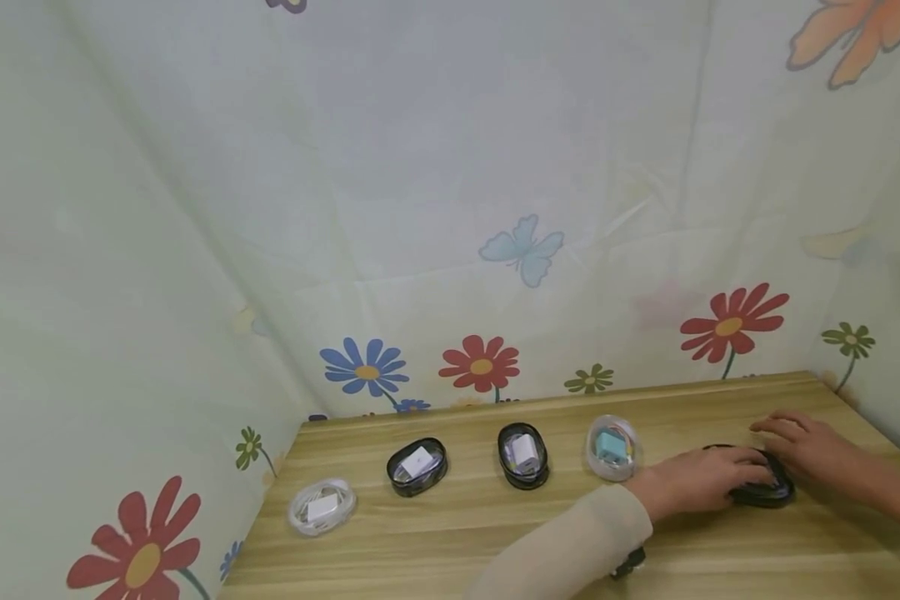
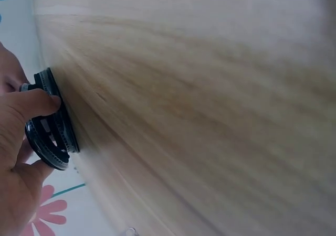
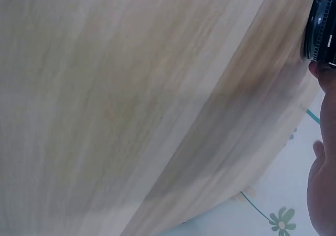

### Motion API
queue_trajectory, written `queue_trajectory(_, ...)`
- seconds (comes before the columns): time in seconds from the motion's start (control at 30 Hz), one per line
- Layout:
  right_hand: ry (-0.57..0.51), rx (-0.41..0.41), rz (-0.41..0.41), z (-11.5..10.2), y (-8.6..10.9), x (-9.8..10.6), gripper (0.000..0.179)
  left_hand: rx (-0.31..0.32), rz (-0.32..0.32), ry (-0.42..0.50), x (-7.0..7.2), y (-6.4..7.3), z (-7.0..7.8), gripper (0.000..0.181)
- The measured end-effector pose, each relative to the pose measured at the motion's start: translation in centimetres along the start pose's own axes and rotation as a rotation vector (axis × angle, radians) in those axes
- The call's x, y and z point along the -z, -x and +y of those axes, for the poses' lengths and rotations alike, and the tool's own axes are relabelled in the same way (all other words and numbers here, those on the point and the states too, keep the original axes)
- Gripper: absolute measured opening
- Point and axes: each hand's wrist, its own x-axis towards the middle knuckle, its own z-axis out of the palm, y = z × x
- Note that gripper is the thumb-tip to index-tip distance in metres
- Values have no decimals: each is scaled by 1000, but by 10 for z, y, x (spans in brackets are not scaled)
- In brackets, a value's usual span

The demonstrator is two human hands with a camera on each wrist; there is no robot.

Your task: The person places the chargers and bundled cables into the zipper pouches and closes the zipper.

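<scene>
A black oval zip case [image 1: 767, 497] lies at the right of the wooden table. My left hand [image 1: 697, 483] reaches over it and grips it, thumb on the upper side in the left wrist view, where the case [image 2: 67, 123] shows two zipper-edged rims standing apart. Something pale shows inside, mostly hidden by the fingers. My right hand [image 1: 821, 452] is at the case's right side, its fingers stretched out loosely past the far edge. In the right wrist view, its thumb tip is right at the edge of the case [image 3: 317, 29].
Left of the hands stand a clear case with a teal charger [image 1: 612, 448], two black-rimmed cases with white chargers [image 1: 525, 454] [image 1: 417, 462], and a clear case with a white charger [image 1: 322, 507]. A flower-printed curtain [image 1: 420, 208] borders the table [image 1: 420, 550].
</scene>
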Motion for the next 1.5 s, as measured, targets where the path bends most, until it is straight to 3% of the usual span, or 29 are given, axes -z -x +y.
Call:
queue_trajectory(0.07, 21, -18, -12, -1, 0, 3, 73, 10, -8, -5, 0, 0, 1, 63)
queue_trajectory(0.3, 50, -266, -216, -10, -8, 26, 81, 73, -40, -17, 3, 2, 2, 67)
queue_trajectory(0.5, 54, -303, -245, -15, -9, 36, 79, 100, -27, -58, 3, 5, 4, 66)
queue_trajectory(0.63, 45, -372, -311, -22, -5, 42, 82, 104, -6, -89, 1, 5, 4, 66)
queue_trajectory(0.8, 46, -417, -326, -33, 0, 47, 89, 98, -11, -93, 3, 6, 8, 67)
queue_trajectory(0.93, 66, -428, -326, -39, 1, 51, 85, 110, -10, -97, 4, 6, 13, 69)
queue_trajectory(1.17, 100, -392, -314, -41, 2, 52, 88, 204, -6, -102, 2, 3, 21, 71)
queue_trajectory(1.27, 57, -429, -339, -44, 1, 53, 87, 240, 17, -122, 2, 1, 26, 69)
queue_trajectory(1.37, 8, -465, -362, -48, -1, 56, 75, 264, 30, -142, 1, -1, 30, 67)
queue_trajectory(1.5, -32, -469, -397, -52, -4, 61, 15, 281, 20, -159, 1, -1, 32, 69)
